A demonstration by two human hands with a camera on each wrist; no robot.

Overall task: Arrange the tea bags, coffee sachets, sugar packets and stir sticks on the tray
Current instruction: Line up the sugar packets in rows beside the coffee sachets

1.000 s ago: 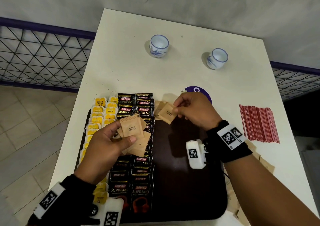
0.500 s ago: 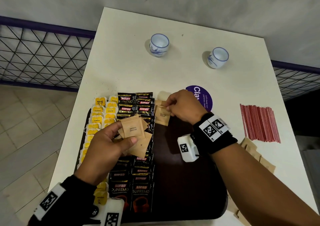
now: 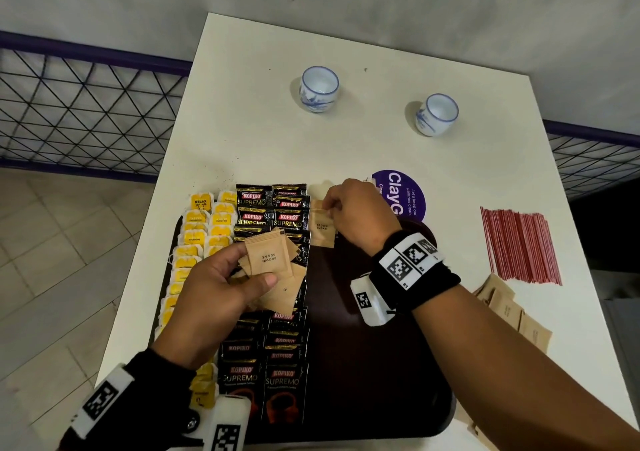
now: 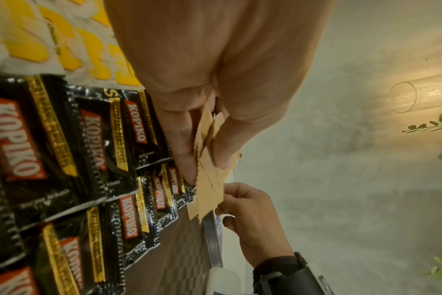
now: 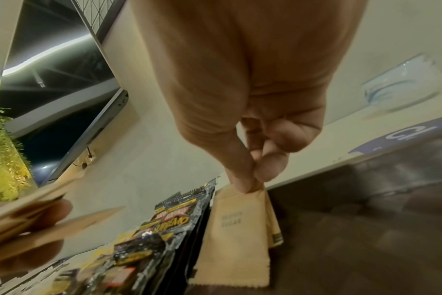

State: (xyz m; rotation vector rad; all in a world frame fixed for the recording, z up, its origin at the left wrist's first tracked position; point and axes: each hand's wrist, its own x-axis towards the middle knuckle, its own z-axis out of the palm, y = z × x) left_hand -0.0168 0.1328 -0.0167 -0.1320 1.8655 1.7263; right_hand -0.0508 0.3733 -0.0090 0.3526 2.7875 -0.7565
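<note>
Brown sugar packets (image 3: pixel 268 260) sit fanned in the left hand (image 3: pixel 211 298), pinched between thumb and fingers above the coffee sachets (image 3: pixel 266 364). Just ahead of it, the right hand (image 3: pixel 360 215) pinches the top edge of one packet (image 3: pixel 322 227) lying on the tray (image 3: pixel 374 374) beside the sachets. Red stir sticks (image 3: pixel 519 244) lie well right of that hand; tea bags (image 3: pixel 201 236) lie left of the left hand.

Colours on the tray and table

Yellow tea bags (image 3: pixel 194 236), black-red-gold coffee sachets (image 3: pixel 287 381), tan sugar packets (image 3: pixel 266 256), red stir sticks (image 3: pixel 519 246), dark brown tray (image 3: pixel 374 364).
</note>
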